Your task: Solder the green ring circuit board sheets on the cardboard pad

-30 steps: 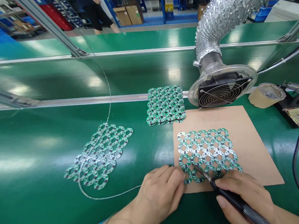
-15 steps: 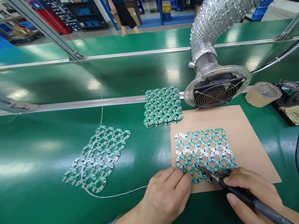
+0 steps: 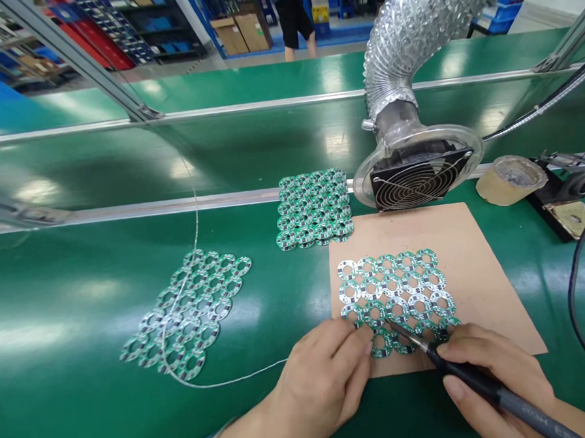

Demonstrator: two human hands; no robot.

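My right hand (image 3: 499, 387) grips a black soldering iron (image 3: 513, 397) like a pen. The iron's tip points at the lower rows of a panel of ring-shaped circuit boards (image 3: 392, 284), which lies on a brown cardboard sheet (image 3: 487, 255). At the panel's lower left corner, my left hand (image 3: 321, 374) is closed, knuckles up, with its fingertips hidden. A thin solder wire (image 3: 225, 384) runs into that hand from the left, looping over a second ring-board panel (image 3: 202, 302). A strap circles the left wrist.
Behind the cardboard stands a fume extractor fan (image 3: 419, 180) on a silver duct (image 3: 404, 48). A stack of ring-board panels (image 3: 315, 207) lies left of it. To the right are a tape-like roll (image 3: 511, 181), an iron stand (image 3: 576, 188) and a black cable (image 3: 574, 292). A person (image 3: 293, 20) is beyond the bench.
My left hand has shifted slightly up, covering more of the panel's corner. The iron's tip stays at nearly the same spot. The person in the background has moved right. The view has shifted slightly.
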